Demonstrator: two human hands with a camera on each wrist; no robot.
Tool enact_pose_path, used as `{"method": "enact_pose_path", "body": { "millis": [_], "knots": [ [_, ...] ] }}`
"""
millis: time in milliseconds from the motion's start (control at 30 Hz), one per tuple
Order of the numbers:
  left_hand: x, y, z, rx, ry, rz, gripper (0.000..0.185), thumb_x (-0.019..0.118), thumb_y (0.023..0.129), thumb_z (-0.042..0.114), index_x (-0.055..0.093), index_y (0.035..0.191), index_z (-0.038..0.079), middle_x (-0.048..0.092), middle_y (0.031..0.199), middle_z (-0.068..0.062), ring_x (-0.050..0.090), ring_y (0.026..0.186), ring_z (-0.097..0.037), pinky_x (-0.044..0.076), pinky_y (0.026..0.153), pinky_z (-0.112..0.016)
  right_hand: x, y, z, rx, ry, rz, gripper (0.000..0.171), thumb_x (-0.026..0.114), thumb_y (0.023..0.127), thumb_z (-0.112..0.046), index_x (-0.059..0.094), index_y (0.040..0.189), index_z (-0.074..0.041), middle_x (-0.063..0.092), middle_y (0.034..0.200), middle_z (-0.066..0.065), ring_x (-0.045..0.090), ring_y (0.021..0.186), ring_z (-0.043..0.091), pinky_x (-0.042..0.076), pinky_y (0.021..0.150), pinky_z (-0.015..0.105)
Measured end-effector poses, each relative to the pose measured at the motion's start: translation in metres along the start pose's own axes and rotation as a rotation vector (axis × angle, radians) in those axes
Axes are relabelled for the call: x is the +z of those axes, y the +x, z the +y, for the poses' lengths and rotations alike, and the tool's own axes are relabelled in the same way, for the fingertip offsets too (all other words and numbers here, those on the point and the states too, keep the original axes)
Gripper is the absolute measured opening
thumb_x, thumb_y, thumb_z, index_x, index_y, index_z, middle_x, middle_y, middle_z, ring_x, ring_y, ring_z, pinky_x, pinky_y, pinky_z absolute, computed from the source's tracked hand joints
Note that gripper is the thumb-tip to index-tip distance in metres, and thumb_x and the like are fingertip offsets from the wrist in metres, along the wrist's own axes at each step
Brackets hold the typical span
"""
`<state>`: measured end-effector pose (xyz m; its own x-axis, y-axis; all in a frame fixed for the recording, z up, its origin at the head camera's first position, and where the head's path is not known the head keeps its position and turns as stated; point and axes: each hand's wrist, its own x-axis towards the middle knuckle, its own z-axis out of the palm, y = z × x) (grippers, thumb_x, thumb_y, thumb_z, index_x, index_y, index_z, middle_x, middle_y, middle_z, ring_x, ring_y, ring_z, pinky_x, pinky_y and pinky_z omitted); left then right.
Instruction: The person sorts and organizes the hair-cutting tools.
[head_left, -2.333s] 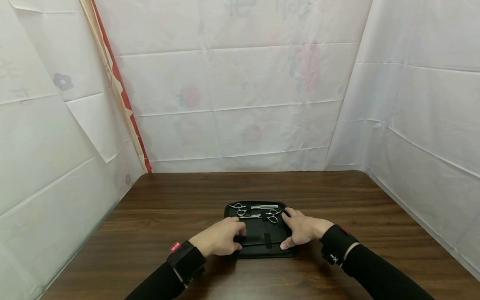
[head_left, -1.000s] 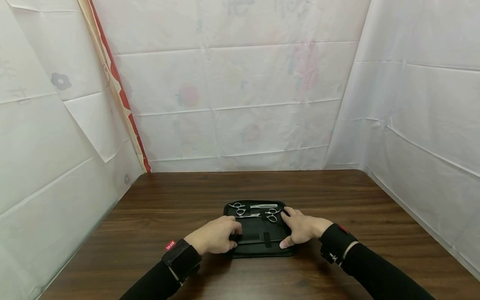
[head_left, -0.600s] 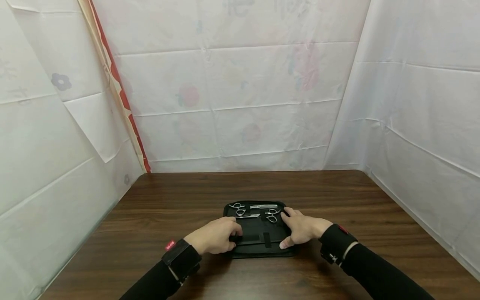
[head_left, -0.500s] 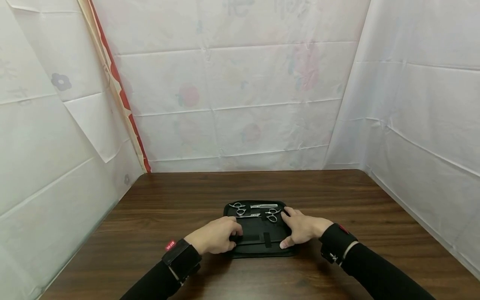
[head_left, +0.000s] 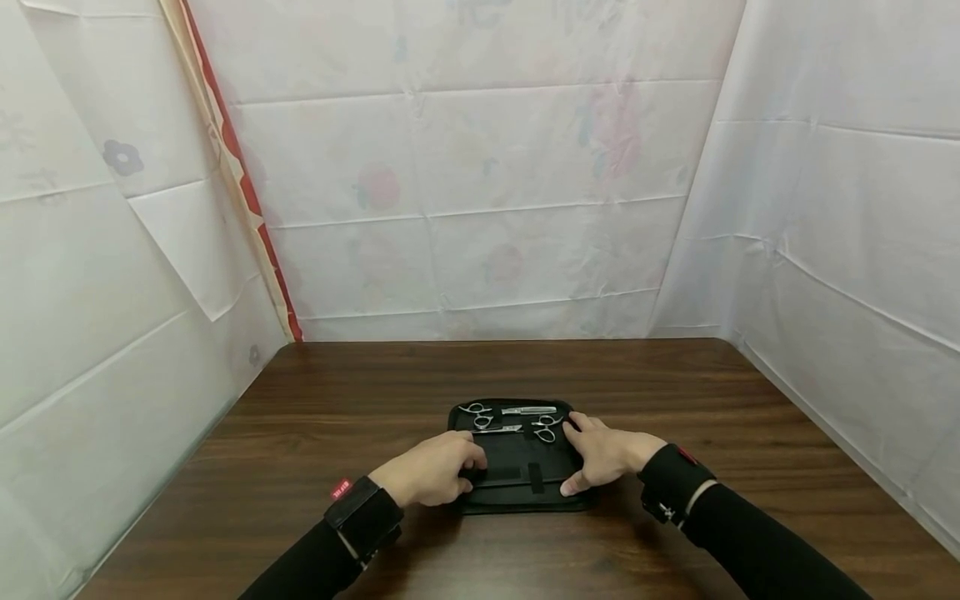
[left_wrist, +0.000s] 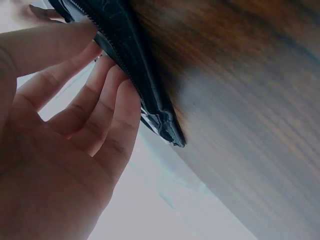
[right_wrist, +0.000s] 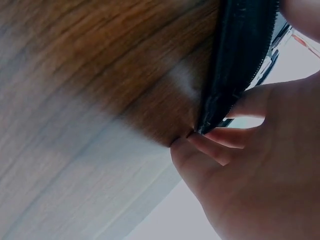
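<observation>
A black zip case (head_left: 510,454) lies spread on the table, holding two pairs of silver scissors. The upper scissors (head_left: 528,410) and the lower scissors (head_left: 498,430) point opposite ways. My left hand (head_left: 431,471) rests on the case's left edge with fingers bent inward. Its thumb and fingertips touch along the zipper (left_wrist: 112,47) in the left wrist view, a gap between them. My right hand (head_left: 611,457) lies spread over the right edge. In the right wrist view some of its fingertips reach the table beside the case corner; the others touch the case.
The brown wood-grain table (head_left: 360,383) extends around the case. White sheeting (head_left: 480,183) stands behind it and on both sides. A red-and-cream strip (head_left: 240,179) runs down the left rear corner.
Since the oldest frame my left hand has shifted slightly left along the case. The right hand stays in place. Over the last second only a slight tilt of the head view shows.
</observation>
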<state>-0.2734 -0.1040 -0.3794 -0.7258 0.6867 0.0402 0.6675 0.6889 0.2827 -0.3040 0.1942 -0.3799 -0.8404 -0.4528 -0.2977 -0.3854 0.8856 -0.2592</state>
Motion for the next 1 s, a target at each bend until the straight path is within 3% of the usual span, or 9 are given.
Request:
{"method": "enact_pose_path", "body": {
  "millis": [467, 1000],
  "knots": [
    [0.004, 0.0, 0.0, -0.002, -0.012, 0.065, 0.013, 0.071, 0.093, 0.012, 0.075, 0.106, 0.008, 0.057, 0.095, 0.004, 0.054, 0.088, -0.012, 0.051, 0.077, -0.032, 0.001, 0.001, -0.001, 0.006, 0.011, -0.002, 0.104, 0.081, 0.084, -0.049, 0.03, 0.157, 0.004, 0.014, 0.166, 0.023, 0.018, 0.151, 0.044, 0.029, 0.116, 0.057],
    [0.003, 0.007, -0.011, -0.079, 0.02, 0.121, 0.014, 0.07, 0.094, 0.01, 0.074, 0.107, 0.005, 0.061, 0.098, -0.003, 0.058, 0.094, -0.022, 0.052, 0.081, -0.039, 0.001, 0.0, -0.004, 0.017, 0.017, -0.005, 0.105, 0.08, 0.084, -0.05, 0.029, 0.158, 0.002, 0.012, 0.167, 0.022, 0.015, 0.152, 0.042, 0.029, 0.116, 0.057]
  ]
}}
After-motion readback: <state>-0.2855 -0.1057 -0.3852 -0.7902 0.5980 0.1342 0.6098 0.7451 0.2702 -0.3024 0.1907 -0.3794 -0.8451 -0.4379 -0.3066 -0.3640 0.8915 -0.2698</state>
